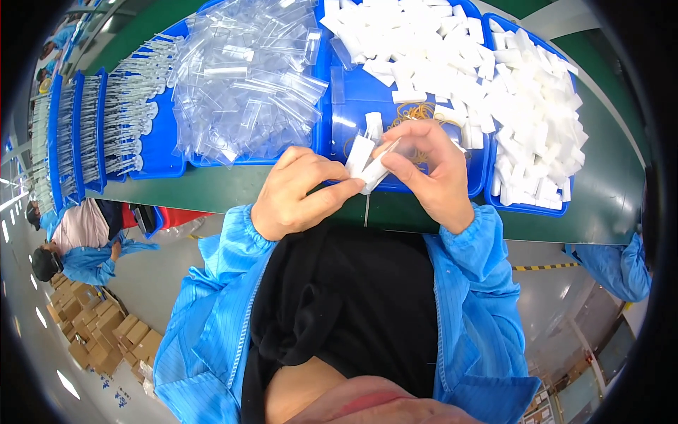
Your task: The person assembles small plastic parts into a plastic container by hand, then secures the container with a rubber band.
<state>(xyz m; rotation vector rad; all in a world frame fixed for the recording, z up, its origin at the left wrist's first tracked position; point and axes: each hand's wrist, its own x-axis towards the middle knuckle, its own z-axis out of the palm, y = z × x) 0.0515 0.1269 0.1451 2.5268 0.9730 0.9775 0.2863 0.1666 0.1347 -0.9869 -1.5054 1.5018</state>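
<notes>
Both hands meet over the front edge of the middle blue tray (353, 106). My left hand (304, 189) has its fingers closed on a small white block-like piece (359, 155). My right hand (434, 169) pinches a thin white piece (381, 164) between thumb and fingertips, touching the left hand's piece. Whether these are separate pieces or parts of one folded thing, I cannot tell. Yellowish rubber bands (415, 112) lie in the tray just beyond my right fingers, partly hidden by them. A heap of similar white pieces (438, 42) fills the tray's far part.
To the left, a blue tray (236, 162) holds clear plastic sleeves (247, 78). Slim syringe-like items (134, 106) lie in several blue trays at far left. White pieces (537, 120) heap over another tray at right. Co-workers (85, 247) are at both sides.
</notes>
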